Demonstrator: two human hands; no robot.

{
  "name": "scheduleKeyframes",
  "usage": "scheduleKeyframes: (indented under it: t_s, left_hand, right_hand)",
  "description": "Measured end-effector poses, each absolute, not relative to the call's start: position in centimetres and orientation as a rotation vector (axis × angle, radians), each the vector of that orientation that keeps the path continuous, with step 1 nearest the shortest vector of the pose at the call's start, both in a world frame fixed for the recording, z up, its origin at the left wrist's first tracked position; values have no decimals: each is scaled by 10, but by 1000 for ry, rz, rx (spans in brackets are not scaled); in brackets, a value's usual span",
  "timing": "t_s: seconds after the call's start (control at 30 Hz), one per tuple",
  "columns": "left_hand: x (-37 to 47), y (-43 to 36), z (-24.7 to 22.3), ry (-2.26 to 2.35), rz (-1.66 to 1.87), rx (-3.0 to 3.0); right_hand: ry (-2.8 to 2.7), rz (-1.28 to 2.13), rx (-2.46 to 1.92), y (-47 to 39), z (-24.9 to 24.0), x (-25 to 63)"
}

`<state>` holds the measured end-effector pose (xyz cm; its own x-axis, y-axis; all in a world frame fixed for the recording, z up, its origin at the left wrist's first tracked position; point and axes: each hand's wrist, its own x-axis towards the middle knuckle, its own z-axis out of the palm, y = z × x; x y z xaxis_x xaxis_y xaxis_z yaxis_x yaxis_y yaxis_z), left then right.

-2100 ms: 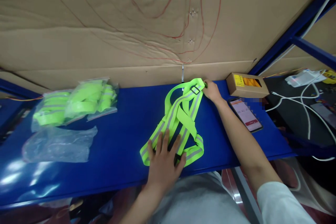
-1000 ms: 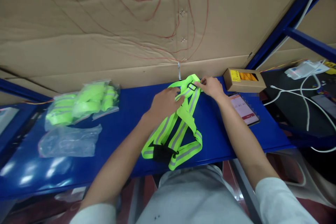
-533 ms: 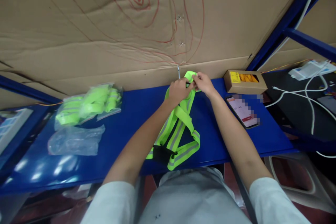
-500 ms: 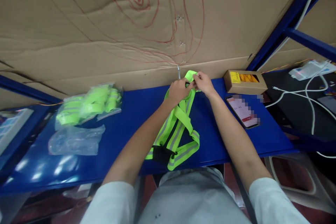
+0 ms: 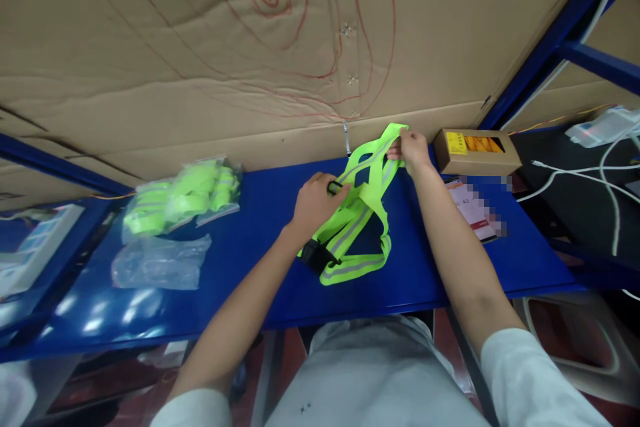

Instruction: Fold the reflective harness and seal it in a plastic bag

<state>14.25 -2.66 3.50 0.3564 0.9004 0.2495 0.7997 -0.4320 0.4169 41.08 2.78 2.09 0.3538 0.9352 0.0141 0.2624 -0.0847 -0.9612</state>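
Note:
A neon-yellow reflective vest (image 5: 353, 230) made of straps with grey stripes lies partly on the blue table, its upper part raised between my hands. My left hand (image 5: 319, 203) is closed at its left side, with a black buckle ring (image 5: 334, 187) showing by the thumb and index finger. My right hand (image 5: 411, 149) pinches the strap at the far upper end, near the cardboard wall. A black buckle piece (image 5: 318, 256) on the vest's near left corner rests just below my left hand.
Bagged neon-yellow straps (image 5: 187, 197) lie at the left, with an empty clear plastic bag (image 5: 163, 263) in front. On the right are a small cardboard box (image 5: 477, 153) and a phone (image 5: 473, 207), partly behind my right forearm. A cardboard wall (image 5: 280, 93) closes off the back.
My hands have moved apart: the left towards me and to the left, the right to the right. The vest's upper straps are now spread between them, and its near end has shifted away from me.

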Motion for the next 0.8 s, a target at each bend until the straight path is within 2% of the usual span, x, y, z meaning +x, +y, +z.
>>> scheduleKeyframes:
  t_s: [0.17, 0.27, 0.47, 0.63, 0.67, 0.73, 0.8]
  left_hand:
    - [146, -24, 35, 1462, 972, 2305]
    - [149, -23, 31, 1394, 1109, 2247]
    - [143, -23, 13, 1298, 1300, 2014]
    - [145, -24, 12, 1250, 1418, 1935]
    - [146, -24, 13, 1227, 1436, 1936]
    - [150, -26, 16, 1171, 1475, 1946]
    - [152, -28, 18, 1125, 1501, 1975]
  right_hand:
    - [-1283, 1407, -1702, -2, 52, 392]
    - [-1537, 1481, -1830, -11, 64, 378]
    - [-1531, 1061, -2189, -13, 80, 388]
    - [-1572, 714, -2302, -43, 122, 394]
    - [-1624, 606, -2245, -49, 127, 386]
    - [-1792, 271, -1824, -53, 129, 362]
    - [-1971, 379, -1376, -46, 118, 337]
